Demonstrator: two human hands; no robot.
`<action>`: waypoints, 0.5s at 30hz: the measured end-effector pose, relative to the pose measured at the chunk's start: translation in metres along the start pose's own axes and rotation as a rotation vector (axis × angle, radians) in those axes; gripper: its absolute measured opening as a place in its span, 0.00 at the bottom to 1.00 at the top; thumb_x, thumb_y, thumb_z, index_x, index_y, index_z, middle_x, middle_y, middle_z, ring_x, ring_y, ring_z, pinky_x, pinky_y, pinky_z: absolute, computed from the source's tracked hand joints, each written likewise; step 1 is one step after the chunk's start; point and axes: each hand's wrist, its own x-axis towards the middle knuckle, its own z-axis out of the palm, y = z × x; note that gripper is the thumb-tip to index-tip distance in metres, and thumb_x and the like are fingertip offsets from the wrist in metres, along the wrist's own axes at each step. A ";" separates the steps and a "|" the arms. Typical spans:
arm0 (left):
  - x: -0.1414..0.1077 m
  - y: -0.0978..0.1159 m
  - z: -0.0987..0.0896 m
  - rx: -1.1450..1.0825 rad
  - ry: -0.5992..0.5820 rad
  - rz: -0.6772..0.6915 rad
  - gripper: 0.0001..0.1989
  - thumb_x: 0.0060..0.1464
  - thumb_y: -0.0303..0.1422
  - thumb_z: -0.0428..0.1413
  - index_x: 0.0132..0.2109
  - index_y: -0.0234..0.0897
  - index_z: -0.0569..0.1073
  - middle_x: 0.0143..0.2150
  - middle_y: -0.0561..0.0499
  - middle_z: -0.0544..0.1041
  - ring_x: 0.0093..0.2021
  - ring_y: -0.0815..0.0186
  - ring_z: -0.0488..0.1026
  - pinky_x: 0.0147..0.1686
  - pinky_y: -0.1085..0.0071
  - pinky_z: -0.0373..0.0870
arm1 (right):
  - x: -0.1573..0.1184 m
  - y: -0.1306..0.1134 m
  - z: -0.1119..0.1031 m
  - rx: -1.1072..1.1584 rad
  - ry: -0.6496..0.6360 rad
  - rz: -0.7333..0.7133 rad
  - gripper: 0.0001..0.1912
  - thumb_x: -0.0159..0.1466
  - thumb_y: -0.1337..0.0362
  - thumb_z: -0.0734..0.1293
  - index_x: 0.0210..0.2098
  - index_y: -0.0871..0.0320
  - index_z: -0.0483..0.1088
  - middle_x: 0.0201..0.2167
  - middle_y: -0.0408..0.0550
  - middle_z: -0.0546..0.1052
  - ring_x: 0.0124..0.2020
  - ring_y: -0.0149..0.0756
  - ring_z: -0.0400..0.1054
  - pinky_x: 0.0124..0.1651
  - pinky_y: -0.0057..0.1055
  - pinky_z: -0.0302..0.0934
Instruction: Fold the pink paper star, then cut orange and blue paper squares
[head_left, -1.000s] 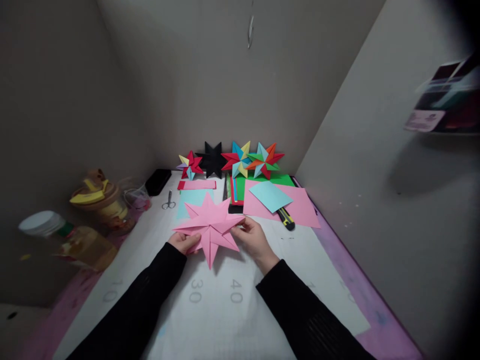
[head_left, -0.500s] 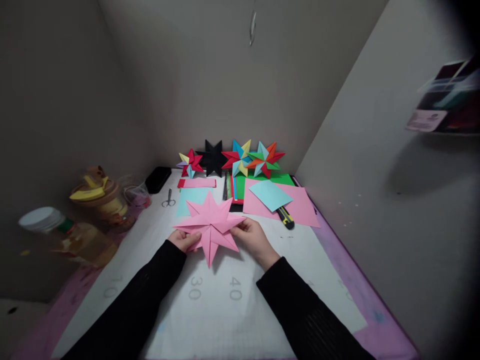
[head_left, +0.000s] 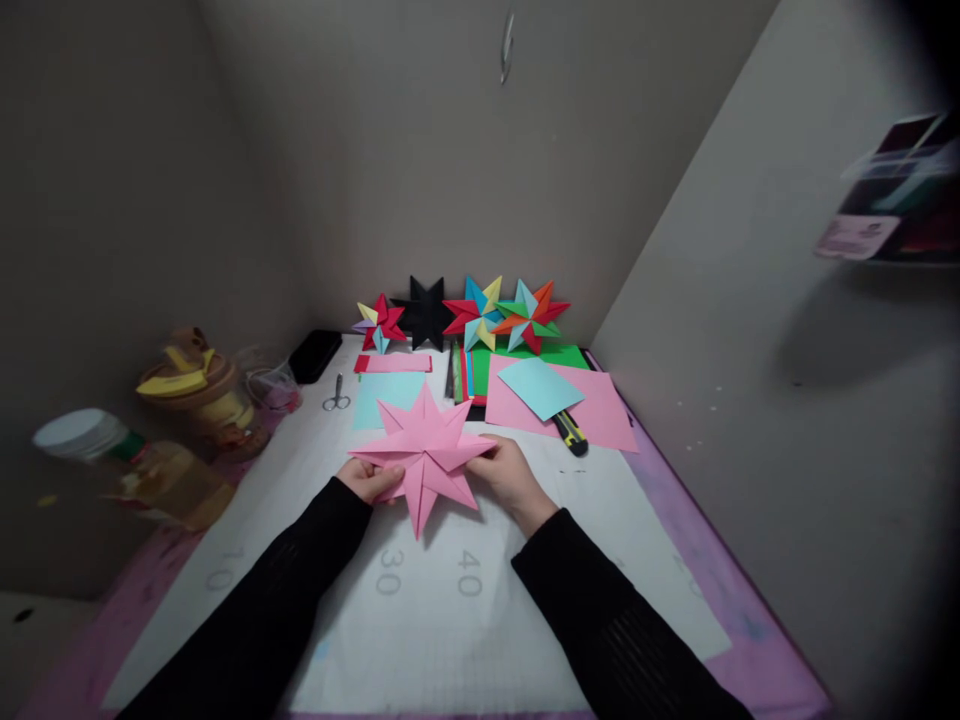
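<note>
Pink star spans the space between two hands

The pink star [head_left: 424, 447] lies between the left hand [head_left: 373, 482] and the right hand [head_left: 511, 482], its face turned up toward the person. The left fingers pinch its lower left, thumb on top; the right fingers grip the point on the right side. The star's centre sits nearer the left thumb than the right fingers. Its points spread all round, so no one long axis stands out; one point aims down toward the person, between the sleeves.

Beneath is a white sheet [head_left: 390, 650] on the desk [head_left: 169, 560]. Beyond the star lie a pale blue sheet [head_left: 375, 398] and scissors [head_left: 337, 395]; a cutter [head_left: 572, 437] rests to the right. Four folded stars [head_left: 480, 316] stand along the wall [head_left: 465, 180].
</note>
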 end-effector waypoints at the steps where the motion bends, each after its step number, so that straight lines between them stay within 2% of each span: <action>1: 0.000 0.000 0.000 -0.004 0.011 0.003 0.16 0.35 0.39 0.68 0.27 0.30 0.76 0.17 0.53 0.73 0.16 0.73 0.65 0.17 0.77 0.64 | 0.000 0.001 0.000 -0.002 0.005 0.004 0.06 0.50 0.69 0.69 0.29 0.60 0.73 0.28 0.45 0.77 0.30 0.36 0.68 0.33 0.30 0.61; 7: 0.001 -0.002 0.000 0.017 0.008 0.016 0.17 0.34 0.40 0.68 0.25 0.30 0.76 0.15 0.53 0.72 0.15 0.74 0.63 0.15 0.77 0.61 | -0.001 0.001 0.002 -0.013 0.048 0.011 0.04 0.49 0.69 0.68 0.22 0.59 0.66 0.20 0.39 0.69 0.23 0.29 0.61 0.25 0.25 0.54; 10: 0.002 -0.002 0.000 0.041 0.005 0.024 0.18 0.34 0.41 0.68 0.28 0.30 0.76 0.17 0.52 0.74 0.16 0.73 0.66 0.18 0.76 0.64 | 0.000 0.000 0.005 -0.005 0.048 0.013 0.04 0.50 0.69 0.66 0.23 0.58 0.65 0.19 0.38 0.68 0.22 0.29 0.60 0.25 0.25 0.53; 15: 0.002 0.000 0.000 0.078 -0.023 0.027 0.18 0.35 0.42 0.67 0.26 0.30 0.75 0.16 0.53 0.72 0.15 0.73 0.64 0.17 0.76 0.63 | 0.000 0.002 0.008 0.007 0.036 0.014 0.03 0.51 0.68 0.65 0.25 0.58 0.65 0.20 0.38 0.68 0.22 0.28 0.60 0.24 0.25 0.53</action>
